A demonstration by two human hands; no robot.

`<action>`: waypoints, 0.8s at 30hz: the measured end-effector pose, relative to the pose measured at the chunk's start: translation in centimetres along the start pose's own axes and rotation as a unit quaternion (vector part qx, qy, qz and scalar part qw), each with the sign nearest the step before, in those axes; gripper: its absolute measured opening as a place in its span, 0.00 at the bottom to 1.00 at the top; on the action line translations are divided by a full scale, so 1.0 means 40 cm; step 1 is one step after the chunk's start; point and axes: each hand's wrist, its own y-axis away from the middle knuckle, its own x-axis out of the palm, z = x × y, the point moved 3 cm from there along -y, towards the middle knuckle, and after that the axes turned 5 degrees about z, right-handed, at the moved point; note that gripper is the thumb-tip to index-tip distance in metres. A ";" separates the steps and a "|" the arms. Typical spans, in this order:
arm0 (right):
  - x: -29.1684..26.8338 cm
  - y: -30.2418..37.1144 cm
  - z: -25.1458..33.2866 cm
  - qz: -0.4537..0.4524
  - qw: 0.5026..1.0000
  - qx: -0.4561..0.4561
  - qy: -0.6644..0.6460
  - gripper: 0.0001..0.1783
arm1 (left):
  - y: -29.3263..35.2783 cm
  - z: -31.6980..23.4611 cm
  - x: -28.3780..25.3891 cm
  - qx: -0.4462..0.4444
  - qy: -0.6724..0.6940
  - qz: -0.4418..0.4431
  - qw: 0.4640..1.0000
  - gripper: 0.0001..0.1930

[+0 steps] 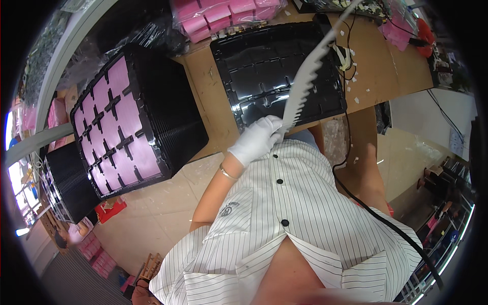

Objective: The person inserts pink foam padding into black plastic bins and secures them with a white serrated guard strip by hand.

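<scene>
Clocked from the gloved left hand (258,138), a stack of black trays (180,114), its top lilac-filled, stands at nine; pink blocks (218,19) lie at eleven. The hand's fingers curl at the black tray (254,58) toward twelve, meeting a pale serrated strip (306,68) at one; whether they grip it cannot be told. The right hand is hidden.

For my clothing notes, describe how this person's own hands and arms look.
The left hand wears a white glove. Below it, a narrow silver-coloured bracelet circles the otherwise bare forearm, and the sleeve is white with thin dark stripes. The right hand cannot be made out.
</scene>
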 end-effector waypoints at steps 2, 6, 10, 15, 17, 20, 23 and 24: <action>-0.071 0.011 0.181 -0.186 0.981 0.008 0.047 0.22 | 0.021 0.004 -0.035 0.023 -0.087 -0.043 0.995 0.18; -0.253 0.208 0.731 -0.251 0.899 -0.303 -0.191 0.12 | 0.005 0.069 -0.098 -0.063 -0.140 -0.037 0.987 0.24; -0.126 0.410 1.246 -0.019 0.752 -0.624 -0.210 0.10 | -0.063 0.130 -0.154 -0.054 -0.079 -0.178 0.979 0.20; 0.131 0.542 1.641 0.088 0.618 -0.776 -0.095 0.16 | -0.134 0.132 -0.180 0.001 0.007 -0.306 0.952 0.13; 0.231 0.537 1.733 0.000 0.580 -0.814 0.031 0.22 | -0.128 0.121 -0.193 -0.001 0.026 -0.315 0.949 0.12; 0.256 0.522 1.799 -0.056 0.603 -0.788 0.110 0.25 | -0.096 0.127 -0.205 -0.020 0.073 -0.309 0.948 0.10; 0.229 0.512 1.857 -0.041 0.595 -0.798 0.090 0.18 | -0.078 0.157 -0.216 -0.058 0.109 -0.292 0.948 0.09; 0.218 0.510 1.874 0.036 0.600 -0.795 0.084 0.14 | -0.075 0.166 -0.220 -0.062 0.114 -0.300 0.945 0.09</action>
